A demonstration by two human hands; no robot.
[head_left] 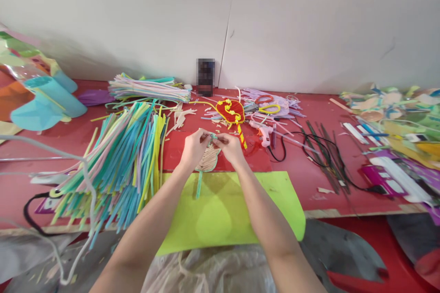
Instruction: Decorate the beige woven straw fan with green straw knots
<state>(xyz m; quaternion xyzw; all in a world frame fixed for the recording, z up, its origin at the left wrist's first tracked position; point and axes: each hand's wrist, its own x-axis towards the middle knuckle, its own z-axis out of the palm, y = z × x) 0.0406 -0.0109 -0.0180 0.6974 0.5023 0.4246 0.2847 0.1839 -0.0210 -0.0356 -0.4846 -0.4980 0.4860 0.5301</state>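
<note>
Both hands meet near the middle of the red table. My left hand (197, 146) is closed in a pinch on a small pale green piece at the top of a beige craft piece (207, 159). The fingers of my right hand (229, 146) pinch the same green piece from the other side. The beige piece has a green outline and a green stem (199, 185) pointing down over a lime-green sheet (216, 219). Just behind my hands lies a red and yellow craft piece (231, 112) with a twisted tail.
Bundled colourful pipe cleaners (127, 155) spread at the left. Behind right are scissors (269, 109) and a pink glue gun (263, 132) with a black cable (323, 165). A power strip (385, 181) sits far right. A phone-like dark object (205, 78) leans on the white partition (154, 23).
</note>
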